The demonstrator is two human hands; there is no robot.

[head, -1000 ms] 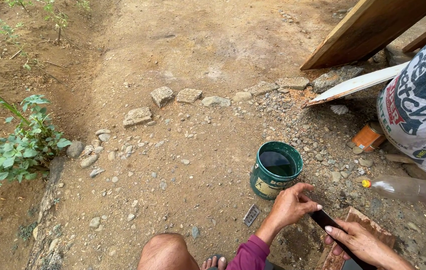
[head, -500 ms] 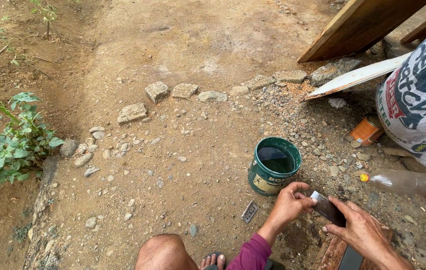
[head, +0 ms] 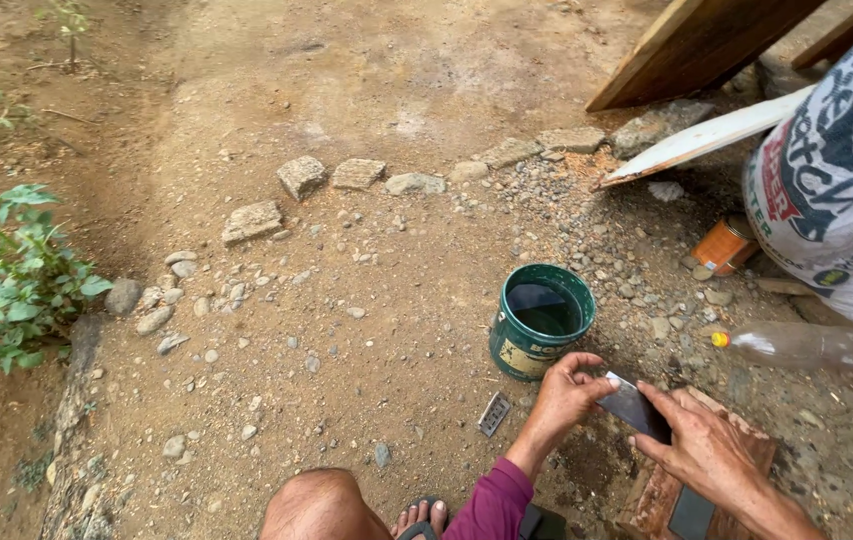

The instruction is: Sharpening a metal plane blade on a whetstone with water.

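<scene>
Both hands, left hand (head: 569, 395) and right hand (head: 709, 450), grip a dark flat blade (head: 633, 406), its far end hidden.

The flat blade (head: 633, 405) looks like dull grey metal, smooth. The green bucket (head: 541, 322) is glossy plastic holding dark liquid. The ground (head: 367, 290) is rough dry dirt with stones. The plank (head: 692, 40) is matt wood.

Bare dirt ground (head: 367, 90) with scattered stones (head: 252, 220).

Printed sack (head: 837, 190) cut by right edge, dark blade (head: 635, 408) partly under right hand (head: 712, 450)
</scene>
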